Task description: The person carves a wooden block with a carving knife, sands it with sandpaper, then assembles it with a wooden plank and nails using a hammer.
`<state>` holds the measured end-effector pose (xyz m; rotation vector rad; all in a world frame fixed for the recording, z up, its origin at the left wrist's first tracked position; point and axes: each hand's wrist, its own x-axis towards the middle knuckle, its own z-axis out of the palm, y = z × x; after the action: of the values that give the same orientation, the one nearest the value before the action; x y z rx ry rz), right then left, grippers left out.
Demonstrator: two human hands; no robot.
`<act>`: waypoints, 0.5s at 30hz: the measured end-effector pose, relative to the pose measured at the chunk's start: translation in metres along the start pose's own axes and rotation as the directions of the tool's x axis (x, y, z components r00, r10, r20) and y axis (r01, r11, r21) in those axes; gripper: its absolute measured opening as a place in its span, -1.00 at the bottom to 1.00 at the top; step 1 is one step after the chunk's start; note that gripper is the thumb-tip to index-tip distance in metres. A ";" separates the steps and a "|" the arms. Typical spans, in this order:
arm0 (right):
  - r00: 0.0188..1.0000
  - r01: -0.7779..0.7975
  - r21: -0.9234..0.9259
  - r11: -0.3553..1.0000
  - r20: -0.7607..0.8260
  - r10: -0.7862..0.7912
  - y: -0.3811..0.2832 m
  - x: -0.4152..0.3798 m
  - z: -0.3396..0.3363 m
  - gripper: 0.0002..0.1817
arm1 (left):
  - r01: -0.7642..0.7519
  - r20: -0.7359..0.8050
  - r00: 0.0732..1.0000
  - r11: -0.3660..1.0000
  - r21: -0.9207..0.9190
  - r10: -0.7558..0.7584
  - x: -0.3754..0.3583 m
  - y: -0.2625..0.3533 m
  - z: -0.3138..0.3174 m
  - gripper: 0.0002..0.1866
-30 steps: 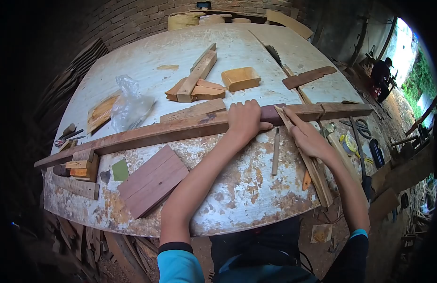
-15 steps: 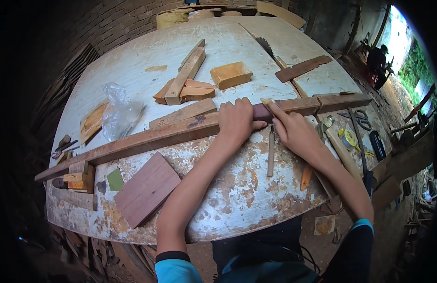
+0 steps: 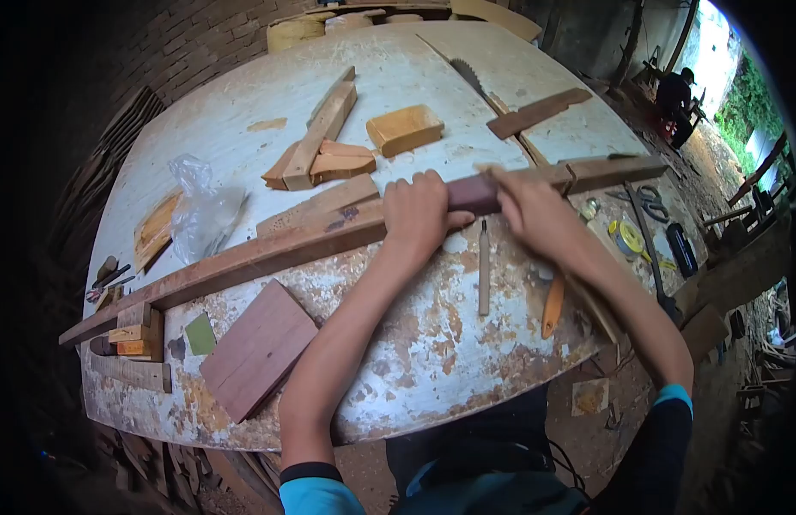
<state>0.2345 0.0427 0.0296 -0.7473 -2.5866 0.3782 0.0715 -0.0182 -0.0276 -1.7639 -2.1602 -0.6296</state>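
Observation:
A dark reddish-purple wood block point(image 3: 473, 196) lies along the top of a long wooden beam point(image 3: 269, 253). My left hand point(image 3: 415, 215) is closed over the block's left end, thumb stretched along the near side. On its right end sits my right hand point(image 3: 531, 210), fingers bent and slightly blurred, pinching a small tan piece point(image 3: 486, 168) against the block; I cannot tell what that piece is. Just below the hands, a slim chisel-like tool point(image 3: 484, 273) with a pale handle rests on the table. An orange handle point(image 3: 552, 305) lies under my right forearm.
The worn white table point(image 3: 398, 369) also carries a flat reddish board point(image 3: 256, 350), a plastic bag point(image 3: 211, 210), a wooden box point(image 3: 405, 129) and a crossed wood assembly point(image 3: 319, 150). A saw blade point(image 3: 468, 74) protrudes behind. Scissors point(image 3: 651, 204) and a tape measure point(image 3: 628, 238) lie right. A person point(image 3: 675, 103) crouches far off.
My right hand has slid slightly right along the block, showing more of its surface. My left hand keeps its grip. The whole view has shifted a little.

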 end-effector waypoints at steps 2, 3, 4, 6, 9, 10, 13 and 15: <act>0.995 -0.031 -0.034 0.999 0.096 0.034 0.004 -0.001 0.002 -0.61 | 0.013 0.066 0.998 1.000 -0.003 -0.013 0.001 0.001 -0.002 -0.39; 0.969 -0.127 -0.068 0.990 0.203 0.139 -0.017 -0.010 -0.001 -0.60 | 0.016 0.051 0.999 1.000 0.007 -0.016 0.002 0.001 -0.003 -0.38; 0.989 0.004 -0.106 0.994 0.148 0.011 -0.013 -0.015 0.005 -0.60 | 0.003 0.035 0.999 1.000 0.012 -0.003 0.006 -0.001 -0.004 -0.38; 0.997 0.049 -0.085 0.995 0.062 -0.044 0.022 0.005 0.009 -0.59 | -0.010 0.032 0.999 1.000 0.013 0.010 0.001 0.000 -0.002 -0.38; 0.994 -0.038 -0.163 0.986 0.096 0.054 -0.008 -0.010 0.009 -0.59 | -0.001 0.005 1.000 1.000 0.018 0.001 0.000 -0.001 0.001 -0.37; 0.995 0.024 -0.136 0.990 0.103 -0.010 -0.013 -0.013 0.011 -0.59 | 0.004 0.036 0.999 0.999 0.031 -0.005 0.002 0.001 -0.002 -0.37; 0.992 0.096 -0.127 0.987 -0.074 -0.106 0.022 0.005 0.020 -0.56 | 0.056 0.093 0.994 0.998 0.032 -0.059 0.001 0.005 -0.005 -0.43; 0.998 0.049 -0.150 0.987 0.033 -0.044 0.012 0.007 0.018 -0.52 | 0.038 0.096 0.994 0.998 0.044 -0.043 0.003 0.005 -0.008 -0.43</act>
<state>0.2259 0.0540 0.0119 -0.7353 -2.6777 0.1819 0.0755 -0.0189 -0.0181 -1.7675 -2.2615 -0.5143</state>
